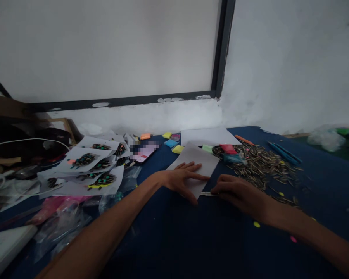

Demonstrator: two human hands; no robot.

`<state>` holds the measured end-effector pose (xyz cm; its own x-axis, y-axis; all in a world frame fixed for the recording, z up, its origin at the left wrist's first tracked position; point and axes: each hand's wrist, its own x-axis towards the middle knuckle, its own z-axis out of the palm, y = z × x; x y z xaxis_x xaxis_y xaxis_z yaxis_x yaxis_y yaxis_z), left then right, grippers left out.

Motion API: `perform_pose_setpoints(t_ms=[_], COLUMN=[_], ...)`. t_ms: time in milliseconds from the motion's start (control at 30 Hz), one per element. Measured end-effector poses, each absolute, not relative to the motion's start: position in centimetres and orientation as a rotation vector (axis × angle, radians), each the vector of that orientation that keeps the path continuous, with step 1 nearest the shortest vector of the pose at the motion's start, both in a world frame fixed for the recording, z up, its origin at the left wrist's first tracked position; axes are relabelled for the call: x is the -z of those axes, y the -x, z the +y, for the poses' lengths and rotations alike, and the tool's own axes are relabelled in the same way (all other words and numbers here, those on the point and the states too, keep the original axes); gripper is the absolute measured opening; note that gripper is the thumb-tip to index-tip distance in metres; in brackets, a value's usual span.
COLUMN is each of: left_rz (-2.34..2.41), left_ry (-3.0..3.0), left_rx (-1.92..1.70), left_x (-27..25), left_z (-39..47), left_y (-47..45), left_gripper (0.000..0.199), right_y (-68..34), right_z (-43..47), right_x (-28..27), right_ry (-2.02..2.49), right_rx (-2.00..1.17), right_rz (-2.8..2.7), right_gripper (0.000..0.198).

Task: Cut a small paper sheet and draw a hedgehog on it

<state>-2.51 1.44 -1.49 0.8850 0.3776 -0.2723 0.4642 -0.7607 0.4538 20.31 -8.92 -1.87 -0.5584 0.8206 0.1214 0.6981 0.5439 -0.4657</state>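
Observation:
My left hand (182, 180) lies with fingers spread on a white sheet of paper (196, 158), pressing it against the blue tabletop. The sheet is turned at an angle, one corner pointing toward me. My right hand (235, 193) is closed around a thin, pale, stick-like tool (208, 193); its tip reaches the sheet's near corner. Whether it is a blade or a pen I cannot tell. Just beyond the right hand spreads a heap of striped seeds (261, 164), with red and teal clay packets partly on it.
Paper sheets bearing seed-and-clay figures (87, 159) are piled at the left, above clear plastic bags (64, 221). A phone (145, 152) and coloured clay packets (171, 143) lie toward the wall. Another white sheet (209, 136) rests behind, and blue tweezers (284, 153) are at the right.

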Motion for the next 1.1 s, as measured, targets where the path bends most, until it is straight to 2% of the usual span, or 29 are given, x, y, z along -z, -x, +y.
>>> perform_pose_setpoints(t_ms=[833, 1100], left_rz=[0.607, 0.574], left_ry=[-2.521, -2.486], left_rx=[0.225, 0.207], left_x=[1.21, 1.22], left_z=[1.31, 2.02], left_y=[2.52, 3.08], left_gripper=[0.092, 0.086], right_y=[-19.91, -20.03], right_z=[-9.24, -9.18], right_x=[1.76, 1.91], right_ry=[1.192, 1.191], right_rx=[-0.559, -0.56], right_rz=[-2.453, -2.459], right_gripper=[0.027, 0.026])
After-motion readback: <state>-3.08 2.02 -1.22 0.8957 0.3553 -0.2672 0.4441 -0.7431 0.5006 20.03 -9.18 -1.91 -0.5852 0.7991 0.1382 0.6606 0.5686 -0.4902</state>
